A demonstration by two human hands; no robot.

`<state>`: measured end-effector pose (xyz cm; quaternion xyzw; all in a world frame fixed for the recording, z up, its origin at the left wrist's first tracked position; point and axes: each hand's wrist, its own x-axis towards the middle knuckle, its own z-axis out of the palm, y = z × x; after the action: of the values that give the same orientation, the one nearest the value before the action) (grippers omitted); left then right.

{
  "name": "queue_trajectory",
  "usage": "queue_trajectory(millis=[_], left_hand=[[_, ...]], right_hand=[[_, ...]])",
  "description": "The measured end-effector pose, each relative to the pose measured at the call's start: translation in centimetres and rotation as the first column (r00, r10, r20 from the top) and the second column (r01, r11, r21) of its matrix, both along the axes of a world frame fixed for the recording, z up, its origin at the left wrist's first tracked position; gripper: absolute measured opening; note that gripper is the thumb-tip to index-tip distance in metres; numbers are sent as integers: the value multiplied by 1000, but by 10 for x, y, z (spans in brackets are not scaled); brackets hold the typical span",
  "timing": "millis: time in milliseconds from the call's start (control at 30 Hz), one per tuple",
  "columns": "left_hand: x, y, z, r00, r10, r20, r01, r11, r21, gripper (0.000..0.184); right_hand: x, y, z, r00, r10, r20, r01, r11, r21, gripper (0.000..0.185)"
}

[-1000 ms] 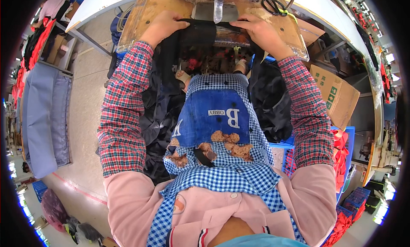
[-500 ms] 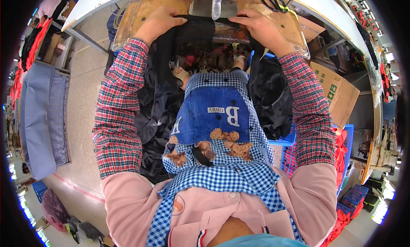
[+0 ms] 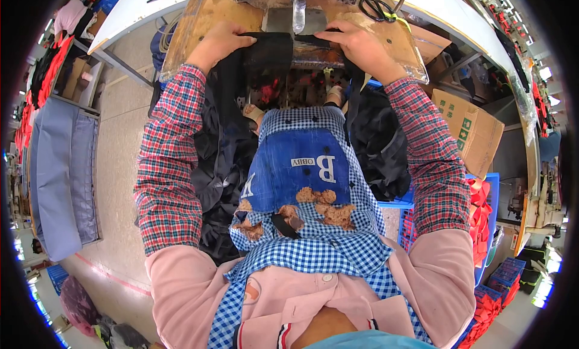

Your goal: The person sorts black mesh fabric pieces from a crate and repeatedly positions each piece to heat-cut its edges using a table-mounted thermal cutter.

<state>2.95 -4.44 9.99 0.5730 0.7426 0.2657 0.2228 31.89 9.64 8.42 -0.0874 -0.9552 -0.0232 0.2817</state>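
Black fabric [image 3: 268, 50] lies across the front edge of the wooden work table [image 3: 247, 14]. My left hand [image 3: 222, 42] pinches its left part between thumb and fingers. On the other side, my right hand [image 3: 360, 46] grips a black strip [image 3: 312, 40] of fabric. Between the hands, the clear-covered machine part [image 3: 299, 14] stands over a grey metal plate [image 3: 309, 18]. A gap shows between the left fabric and the right strip just below that part. Long black pieces hang from both hands toward the floor.
Black fabric piles [image 3: 380, 144] lie on both sides of my lap. A cardboard box [image 3: 467, 132] and a blue crate [image 3: 491, 198] with red pieces are at the right. Black-handled scissors [image 3: 378, 9] rest on the table. A grey-blue cloth bin [image 3: 63, 174] stands at the left.
The left fabric and right strip, earlier close together under the machine part, now show a gap between them. Both hands have shifted slightly left and down in view.
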Motion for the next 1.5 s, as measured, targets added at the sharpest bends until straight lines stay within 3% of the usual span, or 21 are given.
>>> queue_trajectory(millis=[1067, 1267, 1367, 1500], left_hand=[[-3, 1, 1, 999, -4, 35, 4, 1000, 0, 45], [-4, 1, 0, 998, 17, 67, -16, 1000, -12, 40], [-16, 9, -13, 993, -28, 118, 29, 1000, -8, 35], [-9, 2, -4, 995, -40, 87, 39, 999, 11, 31]], right_hand=[[-8, 2, 3, 999, 31, 11, -32, 992, 121, 42], [-6, -2, 4, 998, 8, 61, -10, 999, 36, 48], [-1, 0, 0, 1000, -14, -14, 16, 997, 75, 44], [31, 5, 1, 989, -146, 31, 146, 989, -3, 48]])
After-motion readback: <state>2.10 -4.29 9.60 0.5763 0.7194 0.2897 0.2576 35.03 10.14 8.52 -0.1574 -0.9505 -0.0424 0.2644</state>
